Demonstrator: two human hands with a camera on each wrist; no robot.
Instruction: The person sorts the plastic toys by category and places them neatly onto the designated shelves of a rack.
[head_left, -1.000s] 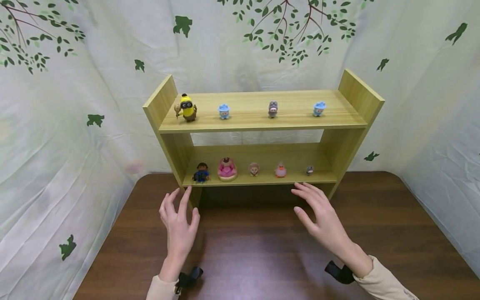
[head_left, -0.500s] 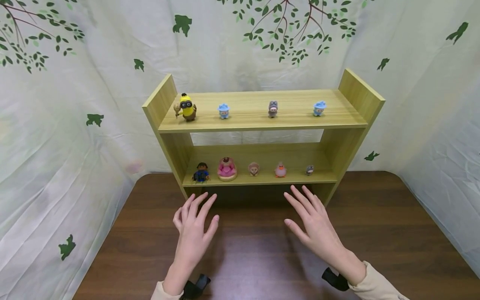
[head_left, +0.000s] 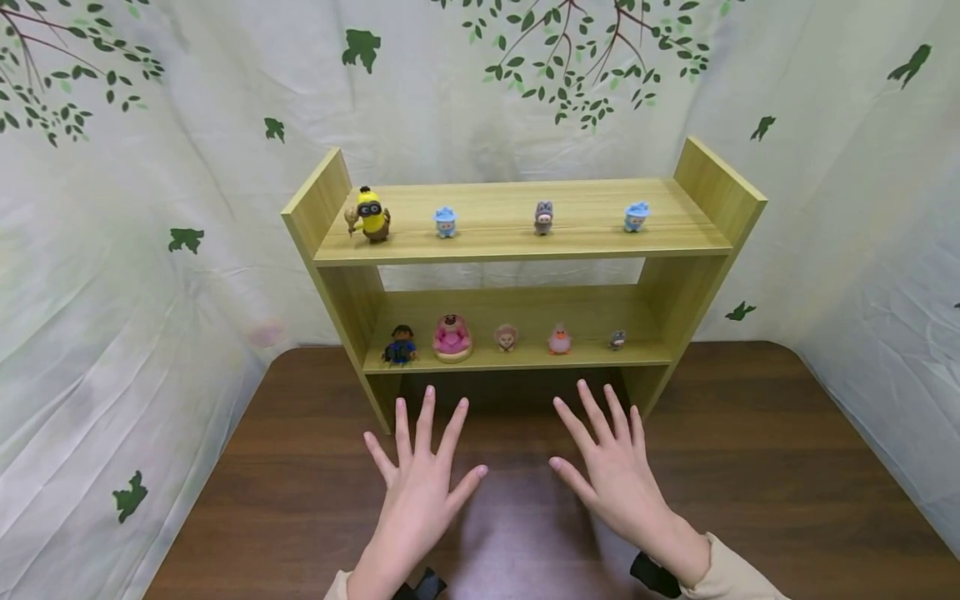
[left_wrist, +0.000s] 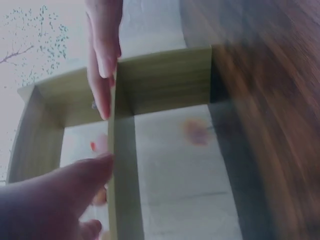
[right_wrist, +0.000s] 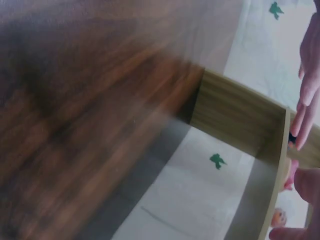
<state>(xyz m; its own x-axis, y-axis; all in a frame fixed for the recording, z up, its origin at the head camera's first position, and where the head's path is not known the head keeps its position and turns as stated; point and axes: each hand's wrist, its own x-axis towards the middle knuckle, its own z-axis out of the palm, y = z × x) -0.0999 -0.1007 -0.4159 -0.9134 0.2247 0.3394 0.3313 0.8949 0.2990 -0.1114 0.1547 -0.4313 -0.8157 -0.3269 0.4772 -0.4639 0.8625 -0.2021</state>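
Observation:
Both hands are spread in front of a light wooden shelf [head_left: 525, 257], holding nothing. My left hand [head_left: 420, 492] is below the lower board's left half, fingers fanned out. Further right, my right hand [head_left: 618, 479] has its fingers splayed too. On the lower board stand a dark-haired figure in blue [head_left: 401, 344], a pink bear figure [head_left: 452, 337], a small beige-pink figure [head_left: 506, 337], a pink bird figure [head_left: 558, 339] and a tiny grey figure [head_left: 617, 339]. Up top are a yellow minion figure [head_left: 371, 217], two blue-hatted figures [head_left: 446, 222] and a grey figure [head_left: 543, 217].
The shelf stands on a dark brown wooden table [head_left: 262, 500], near its back edge. A white curtain [head_left: 465, 100] printed with leaves and branches hangs behind and at both sides.
My left hand has moved right and slightly toward me, its fingers spreading. The right hand has drawn back slightly and to the left, fingers fanning wider. The figures stay in place.

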